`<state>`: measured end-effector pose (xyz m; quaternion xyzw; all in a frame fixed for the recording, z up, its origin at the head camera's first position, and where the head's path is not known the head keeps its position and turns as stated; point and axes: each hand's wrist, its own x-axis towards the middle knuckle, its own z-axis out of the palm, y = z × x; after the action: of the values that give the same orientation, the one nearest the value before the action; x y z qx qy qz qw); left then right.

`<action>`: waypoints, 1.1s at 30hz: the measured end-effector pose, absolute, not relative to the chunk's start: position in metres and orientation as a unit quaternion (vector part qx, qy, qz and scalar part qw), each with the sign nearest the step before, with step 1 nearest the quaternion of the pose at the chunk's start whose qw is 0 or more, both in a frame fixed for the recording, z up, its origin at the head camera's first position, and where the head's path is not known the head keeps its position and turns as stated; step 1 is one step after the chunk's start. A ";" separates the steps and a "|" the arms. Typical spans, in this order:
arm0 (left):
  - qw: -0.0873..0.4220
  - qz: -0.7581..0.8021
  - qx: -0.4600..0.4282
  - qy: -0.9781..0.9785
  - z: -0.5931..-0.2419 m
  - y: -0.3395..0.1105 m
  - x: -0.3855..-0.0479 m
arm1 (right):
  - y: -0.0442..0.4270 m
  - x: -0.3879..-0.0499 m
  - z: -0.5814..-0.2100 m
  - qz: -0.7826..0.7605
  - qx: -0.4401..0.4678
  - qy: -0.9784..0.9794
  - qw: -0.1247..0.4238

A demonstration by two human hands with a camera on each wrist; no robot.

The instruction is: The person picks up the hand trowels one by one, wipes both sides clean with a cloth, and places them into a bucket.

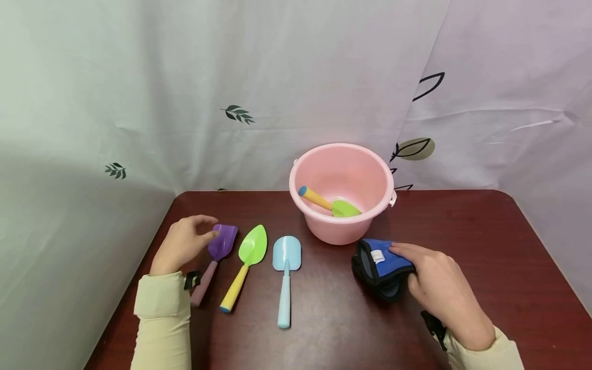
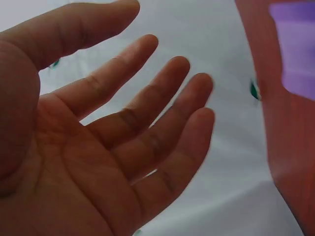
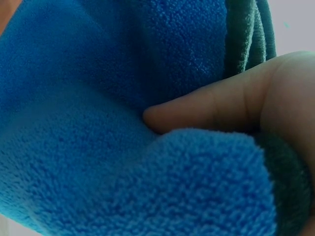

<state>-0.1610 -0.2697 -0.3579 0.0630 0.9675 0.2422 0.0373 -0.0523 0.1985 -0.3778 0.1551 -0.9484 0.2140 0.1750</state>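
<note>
My right hand [image 1: 444,282] grips a folded blue cloth [image 1: 392,263] with black edging and a small white label. In the right wrist view, the thumb presses into the fuzzy blue cloth [image 3: 98,162]. My left hand [image 1: 180,245] hovers by the blade of a purple toy shovel [image 1: 223,239]; from above, I cannot tell whether the fingertips touch it. The left wrist view shows relaxed fingers [image 2: 147,120] and a bare palm, with the purple shovel [image 2: 299,49] apart at the upper right.
A green trowel with a yellow handle [image 1: 253,246] and a light blue shovel [image 1: 287,254] lie on the dark red table [image 1: 337,318]. Behind stands a pink bucket [image 1: 339,231] with another green-and-yellow trowel [image 1: 344,208] inside. A pale curtain [image 1: 296,77] hangs along the back and sides.
</note>
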 end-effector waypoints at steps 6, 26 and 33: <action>0.069 0.231 0.034 0.970 -0.373 -0.287 -0.150 | 0.199 -0.052 -0.376 0.216 0.155 -0.949 0.171; 0.179 0.239 -0.017 0.954 -0.410 -0.323 -0.122 | 0.199 -0.053 -0.377 0.218 0.150 -0.951 0.162; 0.218 0.330 -0.043 0.917 -0.418 -0.328 -0.115 | 0.199 -0.054 -0.377 0.217 0.149 -0.952 0.159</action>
<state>-0.1150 -0.3281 -0.4176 -0.0433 0.9173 0.3304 0.2179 -0.0539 0.1995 -0.3773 0.1489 -0.9517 0.2165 0.1588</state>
